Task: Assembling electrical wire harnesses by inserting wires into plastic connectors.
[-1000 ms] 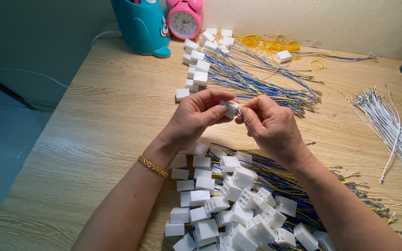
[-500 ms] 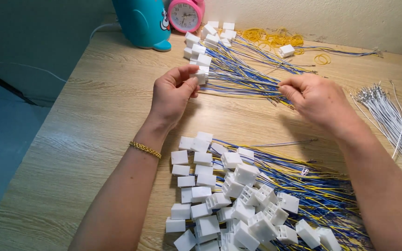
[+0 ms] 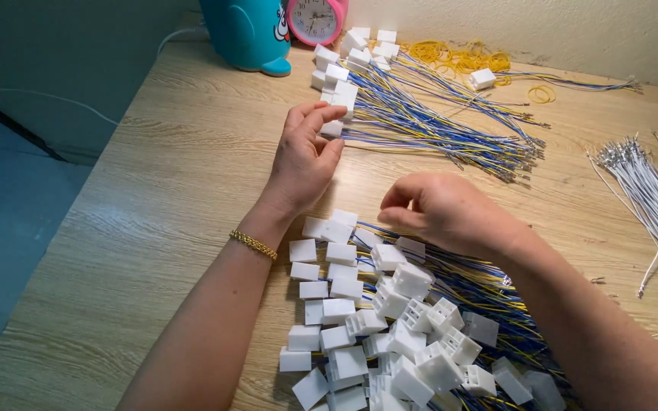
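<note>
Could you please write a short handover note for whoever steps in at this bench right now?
Left hand: fingers on a white connector at the near end of the far wired bundle, setting it there.
Right hand: curled, seemingly empty, above the near pile of connectors.
Done, it seems: the far bundle, laid in a row.
Left: the near pile; loose white wires lie to the right.

Left hand (image 3: 304, 156) at far connector (image 3: 332, 129), right hand (image 3: 442, 211) curled above near harness pile (image 3: 390, 320), wooden table (image 3: 154, 221)
</note>
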